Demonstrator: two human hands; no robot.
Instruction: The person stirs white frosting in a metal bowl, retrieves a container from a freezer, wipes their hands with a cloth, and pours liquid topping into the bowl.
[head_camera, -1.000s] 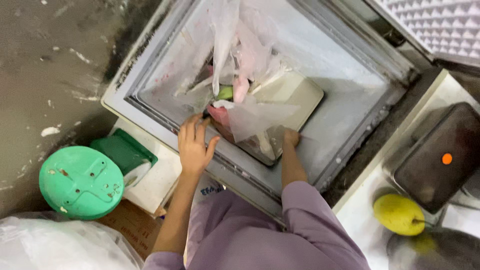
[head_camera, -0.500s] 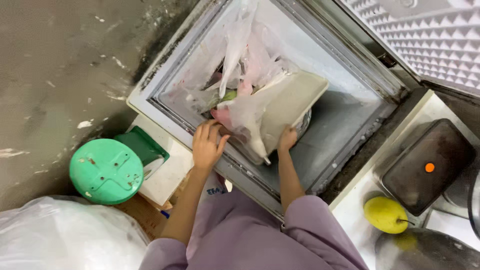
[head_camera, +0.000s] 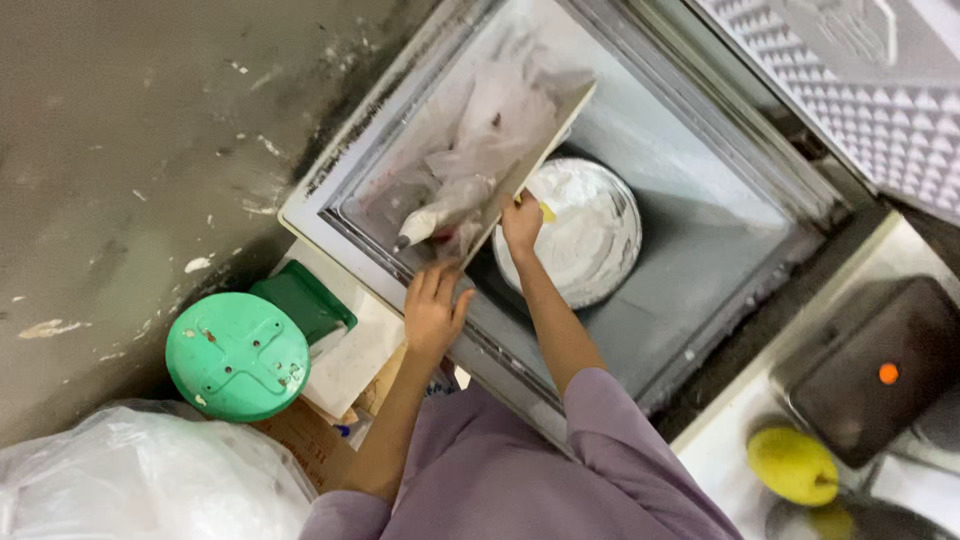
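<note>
Right hand (head_camera: 522, 222) is gripping a tilted beige tray (head_camera: 535, 150) of clear plastic bags (head_camera: 480, 140) in the white chest freezer (head_camera: 700, 290); left hand (head_camera: 434, 310), fingers loosely spread, is resting on its near rim, near a green round lid (head_camera: 237, 356).

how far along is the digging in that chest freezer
Done: the freezer lid is open and the tray of plastic bags is tipped on edge, uncovering a frosted round container. In hand: right hand grips the tray, left hand rests at the rim. Left: the container still sits inside.
</note>
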